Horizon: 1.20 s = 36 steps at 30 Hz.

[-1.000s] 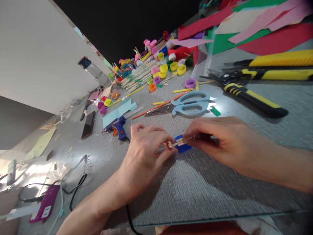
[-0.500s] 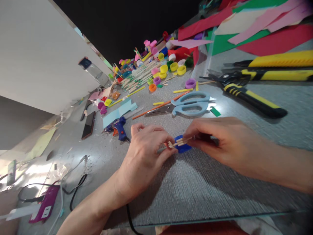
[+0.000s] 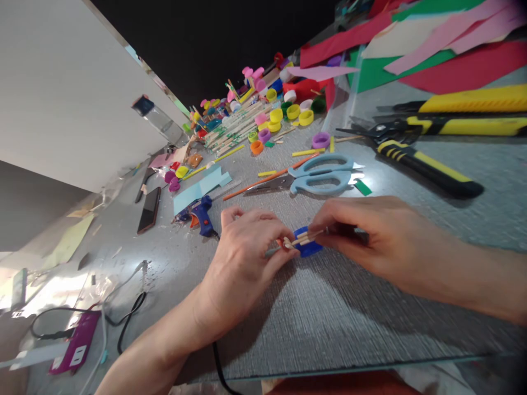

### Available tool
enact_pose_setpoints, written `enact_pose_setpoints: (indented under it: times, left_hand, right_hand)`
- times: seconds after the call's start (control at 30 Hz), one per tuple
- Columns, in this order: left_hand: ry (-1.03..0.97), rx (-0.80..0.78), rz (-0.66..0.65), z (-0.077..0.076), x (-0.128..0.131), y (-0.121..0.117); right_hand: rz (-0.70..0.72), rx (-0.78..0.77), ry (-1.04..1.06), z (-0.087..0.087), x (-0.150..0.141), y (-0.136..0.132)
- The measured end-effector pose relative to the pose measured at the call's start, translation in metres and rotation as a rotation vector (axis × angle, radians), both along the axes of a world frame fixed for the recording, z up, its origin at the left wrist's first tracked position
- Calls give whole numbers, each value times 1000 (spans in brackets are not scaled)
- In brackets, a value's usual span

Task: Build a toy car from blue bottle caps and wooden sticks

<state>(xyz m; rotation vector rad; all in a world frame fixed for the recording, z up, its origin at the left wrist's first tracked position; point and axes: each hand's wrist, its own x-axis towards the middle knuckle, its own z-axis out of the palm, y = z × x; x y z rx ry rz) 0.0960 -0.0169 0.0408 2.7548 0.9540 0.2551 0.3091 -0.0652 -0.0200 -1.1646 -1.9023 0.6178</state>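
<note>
My left hand (image 3: 242, 263) and my right hand (image 3: 370, 236) meet over the grey table (image 3: 329, 318) near its front edge. Both pinch a small bundle of thin wooden sticks (image 3: 303, 237) that lies across a blue bottle cap (image 3: 308, 248). The left fingers close on the bundle's left end, where a bit of red shows. The right fingers close on its right end and cover a dark piece behind it. Just left of my left hand lies a blue glue gun (image 3: 200, 214).
Light-blue scissors (image 3: 325, 174) and an orange stick (image 3: 267, 178) lie beyond my hands. Yellow-and-black cutters (image 3: 424, 164) and a yellow knife (image 3: 473, 101) sit at right, under coloured paper sheets (image 3: 411, 49). Several coloured caps (image 3: 280, 112) crowd the far end. A phone (image 3: 149, 209) and cables (image 3: 123, 318) lie left.
</note>
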Motion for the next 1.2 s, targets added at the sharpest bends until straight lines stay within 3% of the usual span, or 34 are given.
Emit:
enact_pose_setpoints:
  times: [1.2]
  left_hand:
    - [-25, -3, -12, -1, 0, 0]
  right_hand:
    - [27, 20, 8, -3, 2, 1]
